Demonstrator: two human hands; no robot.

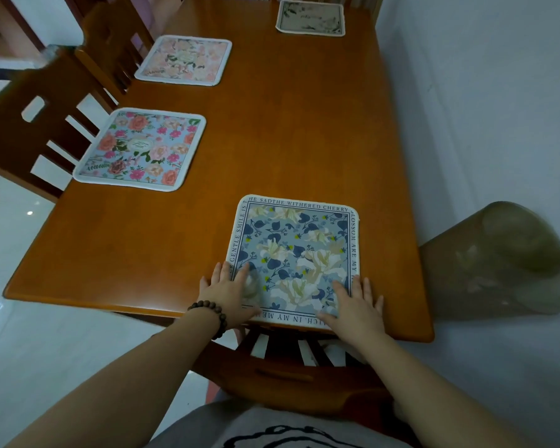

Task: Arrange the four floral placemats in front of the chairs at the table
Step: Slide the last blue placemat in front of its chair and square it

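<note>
A blue floral placemat [296, 250] with a lettered border lies at the near end of the wooden table [288, 124], above a chair back [285, 373]. My left hand [232, 294] rests flat on its near left corner. Flat on the near right corner lies my right hand [354, 307]. A pink-and-blue floral placemat [141, 150] lies at the left edge in front of a chair [36, 124]. Farther along that edge is a pale pink floral placemat [185, 59] by another chair [110, 37]. A beige floral placemat [311, 18] lies at the far end.
A white wall [482, 92] runs along the table's right side. A brownish translucent rolled sheet [498, 260] stands between the table's near right corner and the wall. Pale tiled floor [20, 334] lies to the left.
</note>
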